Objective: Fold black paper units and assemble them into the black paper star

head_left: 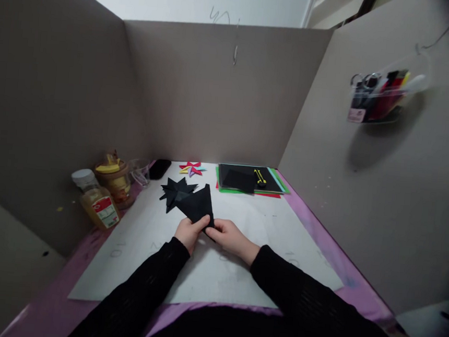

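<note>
Both hands grip a folded piece of black paper (198, 204) above the white sheet. My left hand (190, 232) pinches its lower left part, thumb on top. At the lower right corner, the fingers of my right hand (231, 237) are closed on the same paper. Just behind it lies a black folded-paper star (176, 191) with several points, partly covered by the held piece. Farther back sits a smaller multicoloured paper star (192, 169).
A stack of coloured paper (236, 170) with a black-and-yellow tool (261, 178) lies at the back right. On the left stand a glue bottle (99, 202), a brown-yellow jar (115, 180) and a clear cup (140, 171). A phone-like black object (160, 169) lies behind. Grey panels (223, 95) surround the table.
</note>
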`<action>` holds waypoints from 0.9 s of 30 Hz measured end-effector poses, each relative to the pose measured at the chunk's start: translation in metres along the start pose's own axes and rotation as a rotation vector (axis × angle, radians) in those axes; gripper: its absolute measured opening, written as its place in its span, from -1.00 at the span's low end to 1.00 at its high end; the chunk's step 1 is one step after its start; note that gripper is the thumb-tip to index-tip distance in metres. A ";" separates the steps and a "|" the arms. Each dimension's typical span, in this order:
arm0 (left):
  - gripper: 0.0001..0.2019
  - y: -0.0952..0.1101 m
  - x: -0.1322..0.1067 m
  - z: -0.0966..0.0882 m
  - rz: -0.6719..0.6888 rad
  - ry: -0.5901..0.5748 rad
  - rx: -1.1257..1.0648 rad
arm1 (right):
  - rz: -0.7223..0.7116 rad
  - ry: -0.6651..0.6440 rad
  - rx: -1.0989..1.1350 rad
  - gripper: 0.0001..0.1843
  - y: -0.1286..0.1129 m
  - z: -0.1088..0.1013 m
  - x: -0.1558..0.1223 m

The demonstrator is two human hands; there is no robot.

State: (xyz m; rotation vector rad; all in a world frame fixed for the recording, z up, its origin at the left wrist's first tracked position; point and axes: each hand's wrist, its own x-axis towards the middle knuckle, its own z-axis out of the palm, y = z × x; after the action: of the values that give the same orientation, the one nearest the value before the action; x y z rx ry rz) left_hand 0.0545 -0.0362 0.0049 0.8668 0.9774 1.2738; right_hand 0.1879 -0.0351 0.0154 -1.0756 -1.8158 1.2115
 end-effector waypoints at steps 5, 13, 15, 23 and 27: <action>-0.57 0.010 0.010 -0.009 0.051 0.137 -0.071 | 0.033 -0.011 0.011 -0.72 -0.001 0.007 -0.002; -0.58 0.022 0.024 -0.027 0.120 0.254 0.055 | -0.035 0.095 0.089 -0.76 0.000 -0.001 -0.001; -0.63 0.017 0.017 -0.020 0.125 0.103 0.235 | -0.061 0.162 0.210 -0.77 0.001 -0.006 0.003; -0.78 0.011 -0.002 -0.001 0.096 -0.154 0.567 | 0.009 0.256 0.387 -0.67 0.007 -0.012 0.005; -0.67 0.004 -0.001 -0.002 0.115 -0.133 0.664 | 0.027 0.398 0.567 -0.61 0.010 -0.013 0.012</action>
State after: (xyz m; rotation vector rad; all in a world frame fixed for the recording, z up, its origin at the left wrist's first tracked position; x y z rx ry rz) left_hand 0.0511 -0.0369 0.0077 1.5148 1.2799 0.9690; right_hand 0.1969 -0.0178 0.0112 -0.9237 -1.0686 1.3073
